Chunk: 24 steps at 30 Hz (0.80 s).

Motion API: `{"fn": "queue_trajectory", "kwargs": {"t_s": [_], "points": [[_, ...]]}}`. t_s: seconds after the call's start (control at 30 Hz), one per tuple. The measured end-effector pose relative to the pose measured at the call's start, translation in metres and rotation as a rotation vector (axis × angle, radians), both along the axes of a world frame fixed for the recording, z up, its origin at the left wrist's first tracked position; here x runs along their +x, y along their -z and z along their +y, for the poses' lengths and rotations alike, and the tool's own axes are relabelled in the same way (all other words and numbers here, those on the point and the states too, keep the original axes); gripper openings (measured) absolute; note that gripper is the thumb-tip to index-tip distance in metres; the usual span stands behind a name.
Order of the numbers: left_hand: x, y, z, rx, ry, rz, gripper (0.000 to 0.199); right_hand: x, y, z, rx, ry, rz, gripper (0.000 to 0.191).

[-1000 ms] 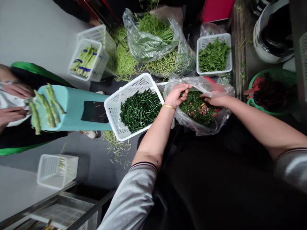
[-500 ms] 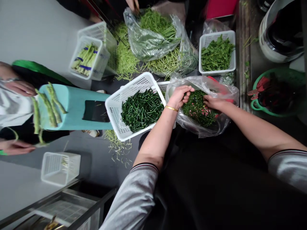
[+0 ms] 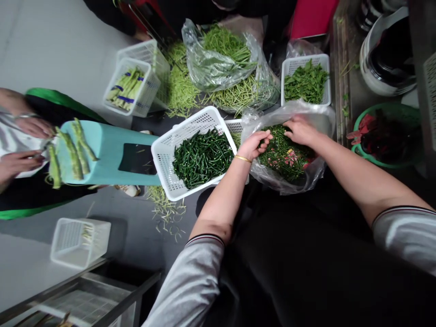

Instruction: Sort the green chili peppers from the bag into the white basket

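My left hand (image 3: 255, 144) is closed, its fingertips pinched at the left side of a clear plastic bag (image 3: 316, 113); what they hold, if anything, is too small to make out. Dark green, thin stalky pieces, perhaps chilies or their stems (image 3: 281, 152), fill the bag, with pink bits among them. Over the far right part of this heap is my right hand (image 3: 301, 131), thumb and fingers apart. Left of the bag, a white plastic basket (image 3: 159, 156) holds many slender dark green chilies (image 3: 202, 156); my left forearm crosses its right corner.
Beyond stand a large bag of green stalks (image 3: 226, 50) and a white basket of leafy greens (image 3: 305, 81). At left, a co-worker's hands (image 3: 25, 161) are beside a turquoise stool (image 3: 105, 145) bearing thick green stems. A green colander (image 3: 359, 156) is at right. Trimmings (image 3: 166, 209) litter the floor.
My right hand has lifted slightly up and back from the heap, its fingers now spread. My left hand stays nearly in place. The co-worker's lower hand has moved up toward the stool.
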State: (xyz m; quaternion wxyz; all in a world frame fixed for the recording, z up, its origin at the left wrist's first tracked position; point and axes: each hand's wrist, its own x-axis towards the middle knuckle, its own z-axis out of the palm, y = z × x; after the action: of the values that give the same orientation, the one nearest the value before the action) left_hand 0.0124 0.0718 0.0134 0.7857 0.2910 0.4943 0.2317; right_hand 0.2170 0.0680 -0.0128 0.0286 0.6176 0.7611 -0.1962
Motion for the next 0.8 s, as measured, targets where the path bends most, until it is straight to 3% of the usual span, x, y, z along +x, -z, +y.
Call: {"fn": "queue_trajectory", "kwargs": {"t_s": [0.1,0.17,0.27,0.43,0.57,0.7,0.8], "points": [[-0.007,-0.012,0.012,0.111,-0.023,0.099,0.018,-0.014,0.006,-0.01,0.015,-0.111,-0.091,0.046],[-0.011,-0.021,0.018,0.19,-0.053,0.141,0.016,-0.016,0.008,-0.023,-0.06,-0.26,-0.044,0.042],[-0.016,-0.035,0.023,0.267,-0.101,0.141,0.022,0.002,0.008,-0.042,-0.14,-0.35,0.072,0.036],[-0.017,-0.053,0.018,0.297,-0.205,0.086,0.024,0.053,-0.002,-0.059,0.142,-0.073,0.161,0.042],[-0.013,-0.064,0.017,0.307,-0.327,0.048,0.038,0.064,-0.023,-0.056,0.345,0.198,0.234,0.063],[-0.017,-0.064,0.026,0.208,-0.459,-0.072,0.039,0.057,-0.045,-0.049,0.387,0.415,0.343,0.077],[-0.019,-0.061,0.035,0.142,-0.552,-0.135,0.036,0.052,-0.052,-0.046,0.33,0.57,0.636,0.085]]}}
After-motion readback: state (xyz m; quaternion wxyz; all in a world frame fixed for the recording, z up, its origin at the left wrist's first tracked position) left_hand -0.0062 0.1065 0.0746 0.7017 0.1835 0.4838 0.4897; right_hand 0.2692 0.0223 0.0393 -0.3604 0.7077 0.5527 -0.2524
